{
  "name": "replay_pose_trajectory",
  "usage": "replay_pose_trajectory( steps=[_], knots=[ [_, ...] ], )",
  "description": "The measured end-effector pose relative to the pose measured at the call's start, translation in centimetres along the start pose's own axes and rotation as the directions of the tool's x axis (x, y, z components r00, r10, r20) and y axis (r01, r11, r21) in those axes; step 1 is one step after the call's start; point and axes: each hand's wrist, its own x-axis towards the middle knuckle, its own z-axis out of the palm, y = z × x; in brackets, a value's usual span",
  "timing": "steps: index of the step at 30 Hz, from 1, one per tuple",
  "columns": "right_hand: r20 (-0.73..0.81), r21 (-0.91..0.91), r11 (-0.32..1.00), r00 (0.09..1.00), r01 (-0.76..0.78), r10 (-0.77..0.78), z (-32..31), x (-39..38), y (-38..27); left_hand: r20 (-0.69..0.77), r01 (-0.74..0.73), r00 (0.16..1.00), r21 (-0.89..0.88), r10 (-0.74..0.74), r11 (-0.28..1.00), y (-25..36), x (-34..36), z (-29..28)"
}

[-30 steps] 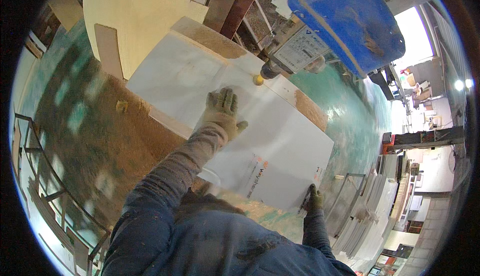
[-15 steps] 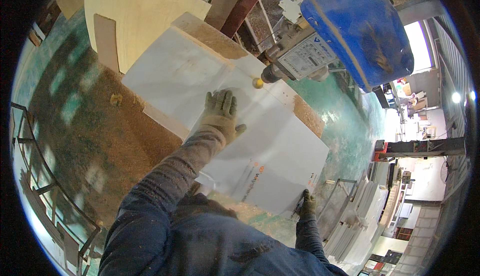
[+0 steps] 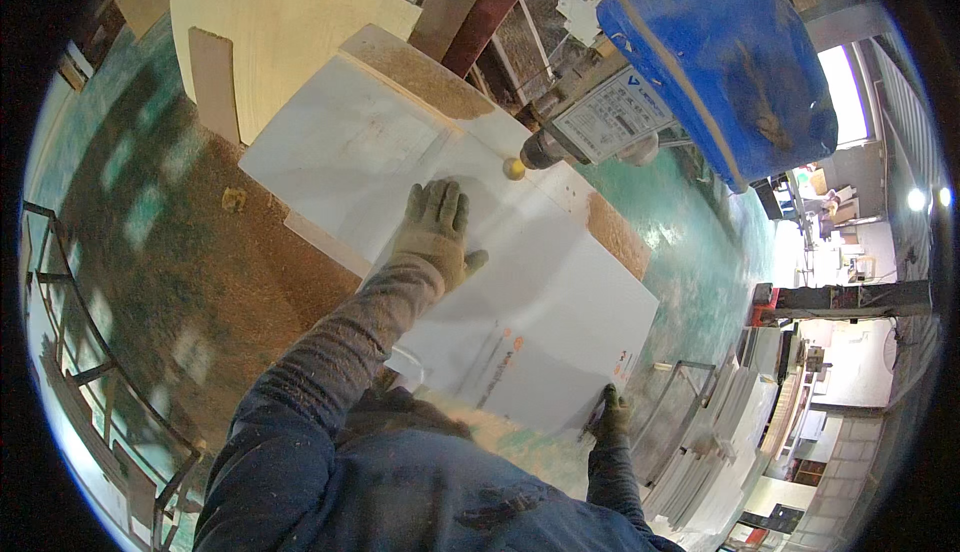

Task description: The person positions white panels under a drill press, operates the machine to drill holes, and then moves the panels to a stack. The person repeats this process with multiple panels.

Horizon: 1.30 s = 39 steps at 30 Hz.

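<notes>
A large white panel (image 3: 560, 322) with orange and dark printing lies on a wooden work surface in the middle of the view. My left hand (image 3: 435, 232), in a dusty grey-green glove, rests flat on it with the fingers stretched forward and the thumb out to the side. At the near right corner, my gloved right hand (image 3: 614, 416) holds the panel's edge, thumb on top; its other fingers are mostly hidden. Ahead of my left fingertips, a yellow round tip (image 3: 513, 169) sits at the panel's far edge, below the dark chuck (image 3: 541, 150) of a blue-housed machine (image 3: 725, 62).
Sawdust covers the wooden work surface (image 3: 425, 77) along the far edge and the floor (image 3: 260, 262) at left. A pale yellow board (image 3: 290, 32) stands behind, beside dark red beams (image 3: 490, 12). Stacked white panels (image 3: 710, 442) lie at right. A metal frame (image 3: 100, 372) is at far left.
The view has shifted very slightly. Both hands keep their places on the panel, with no clear movement of panel or machine.
</notes>
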Motion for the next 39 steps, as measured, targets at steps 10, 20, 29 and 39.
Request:
replay_pose_trajectory(
  steps=[10,20,29,39],
  knots=[
    [0.039,0.006,1.000,0.999,0.028,-0.028,0.2,-0.2,0.4,-0.048,-0.022,0.999,-0.032,0.020,0.999,-0.4,-0.1,1.0],
    [0.033,-0.486,0.384,0.456,0.785,-0.889,1.8,6.5,-22.2,0.007,-0.019,1.000,0.034,0.019,0.999,0.4,0.2,-0.4],
    [0.351,-0.235,0.376,0.439,0.896,-0.827,14.1,-4.3,-56.1,0.005,0.012,1.000,-0.005,-0.012,1.000,0.3,0.3,0.0],
    [0.736,-0.526,0.548,0.671,0.651,-0.090,12.4,-11.2,-47.4,0.005,-0.004,1.000,-0.023,0.004,1.000,0.5,0.3,0.4]
  ],
)
